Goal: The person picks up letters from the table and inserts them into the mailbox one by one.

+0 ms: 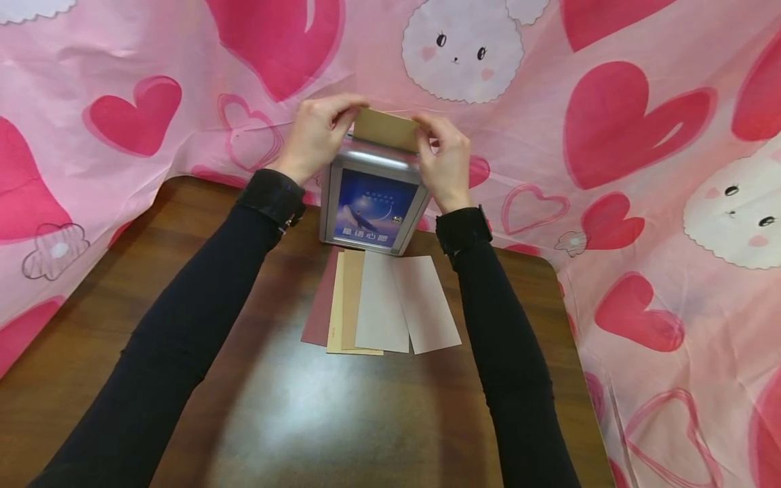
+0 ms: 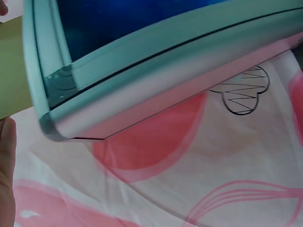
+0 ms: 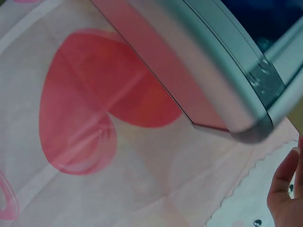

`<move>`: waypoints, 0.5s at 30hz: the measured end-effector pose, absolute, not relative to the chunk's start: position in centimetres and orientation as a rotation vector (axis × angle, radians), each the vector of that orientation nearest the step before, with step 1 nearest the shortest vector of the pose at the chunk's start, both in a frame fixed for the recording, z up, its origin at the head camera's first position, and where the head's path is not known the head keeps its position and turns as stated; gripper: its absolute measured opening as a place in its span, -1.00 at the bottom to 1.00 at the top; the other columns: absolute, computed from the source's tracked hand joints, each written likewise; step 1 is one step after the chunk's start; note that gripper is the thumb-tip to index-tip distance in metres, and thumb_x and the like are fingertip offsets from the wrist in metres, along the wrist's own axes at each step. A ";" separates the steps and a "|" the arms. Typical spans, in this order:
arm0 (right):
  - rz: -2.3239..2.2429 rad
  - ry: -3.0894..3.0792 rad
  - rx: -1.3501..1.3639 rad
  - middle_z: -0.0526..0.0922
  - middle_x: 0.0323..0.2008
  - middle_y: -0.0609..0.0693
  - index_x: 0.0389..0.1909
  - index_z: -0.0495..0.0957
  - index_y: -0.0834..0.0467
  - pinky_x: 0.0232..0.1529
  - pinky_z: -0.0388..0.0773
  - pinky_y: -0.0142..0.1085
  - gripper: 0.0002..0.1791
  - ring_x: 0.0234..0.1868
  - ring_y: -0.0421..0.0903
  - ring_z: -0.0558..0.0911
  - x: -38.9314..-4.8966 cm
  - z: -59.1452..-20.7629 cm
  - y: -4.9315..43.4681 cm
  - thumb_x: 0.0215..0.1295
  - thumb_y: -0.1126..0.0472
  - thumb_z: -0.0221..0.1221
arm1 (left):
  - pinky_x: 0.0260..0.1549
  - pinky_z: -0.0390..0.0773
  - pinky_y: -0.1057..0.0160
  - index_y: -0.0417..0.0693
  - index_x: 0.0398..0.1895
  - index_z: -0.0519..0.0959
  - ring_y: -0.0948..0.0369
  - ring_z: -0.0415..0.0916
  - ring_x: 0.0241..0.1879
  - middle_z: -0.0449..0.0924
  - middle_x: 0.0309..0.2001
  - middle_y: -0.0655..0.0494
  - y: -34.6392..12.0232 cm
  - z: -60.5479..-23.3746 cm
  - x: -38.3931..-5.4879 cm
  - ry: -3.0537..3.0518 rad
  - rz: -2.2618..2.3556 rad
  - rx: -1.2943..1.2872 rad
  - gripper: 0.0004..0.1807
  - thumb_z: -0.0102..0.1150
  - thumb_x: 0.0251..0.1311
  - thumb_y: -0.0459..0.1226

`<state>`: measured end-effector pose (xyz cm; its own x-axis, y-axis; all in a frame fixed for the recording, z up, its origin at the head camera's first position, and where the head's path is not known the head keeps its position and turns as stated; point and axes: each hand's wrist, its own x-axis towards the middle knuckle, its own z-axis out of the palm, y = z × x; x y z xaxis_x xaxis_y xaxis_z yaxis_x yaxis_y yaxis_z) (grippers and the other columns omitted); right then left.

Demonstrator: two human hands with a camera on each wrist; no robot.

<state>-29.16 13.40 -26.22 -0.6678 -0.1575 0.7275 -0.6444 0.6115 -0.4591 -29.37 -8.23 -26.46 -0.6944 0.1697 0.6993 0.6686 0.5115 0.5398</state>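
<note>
Head view: I see the card at the box's top, left hand pinching its left end between the fingers, right hand its right end. Five papers fan over the tabletop on the box's near side; pink cloth hangs beyond.

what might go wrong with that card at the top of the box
The olive card, held at both ends by the left hand and right hand, might bend or catch. The box stands upright, so an uneven push could tip it. If it shifted forward, it might disturb the fanned cards in front.
</note>
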 end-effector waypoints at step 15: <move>0.767 -2.408 0.520 0.65 -0.02 0.06 -0.07 0.65 0.23 0.27 0.20 -0.37 -0.70 0.16 -0.01 0.44 -29.5 -28.0 13.4 0.39 0.17 0.03 | 0.41 -0.13 0.26 -0.13 0.13 0.55 0.15 -0.09 0.46 0.36 0.30 -0.09 -8.4 -29.2 -29.8 -2.450 -0.926 -0.663 -0.66 0.01 0.36 -0.23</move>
